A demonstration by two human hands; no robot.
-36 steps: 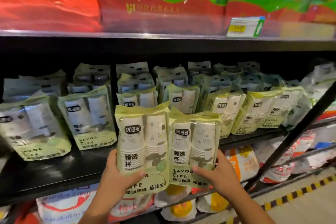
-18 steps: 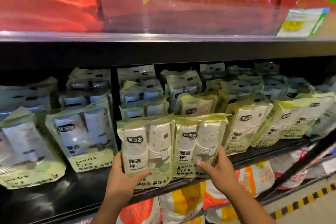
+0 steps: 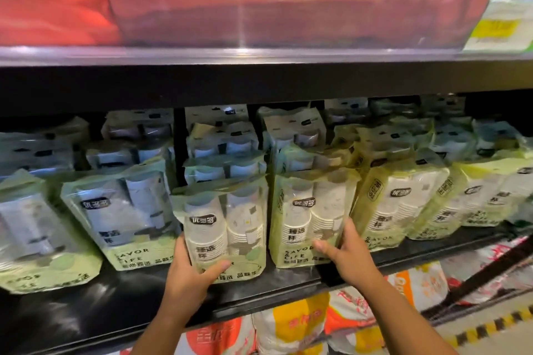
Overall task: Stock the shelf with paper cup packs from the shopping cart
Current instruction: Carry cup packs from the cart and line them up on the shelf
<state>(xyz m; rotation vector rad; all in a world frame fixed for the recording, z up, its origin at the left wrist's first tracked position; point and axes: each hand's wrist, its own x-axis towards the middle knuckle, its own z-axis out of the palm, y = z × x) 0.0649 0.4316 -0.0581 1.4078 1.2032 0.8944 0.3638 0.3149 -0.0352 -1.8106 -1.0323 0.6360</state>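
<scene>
At the shelf's front edge (image 3: 259,301) two paper cup packs stand upright side by side — left hand (image 3: 190,277) clamped on the left pack (image 3: 225,228), right hand (image 3: 350,253) on the right pack (image 3: 308,210) — both needing a push straight back.

cup packs (image 3: 223,228): glossy clear plastic | shelf (image 3: 115,305): glossy black

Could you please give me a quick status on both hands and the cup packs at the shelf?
Left hand gripping one green plastic paper-cup pack. Right hand gripping a second pack. Both standing on black shelf front. Nothing obstructing.
</scene>
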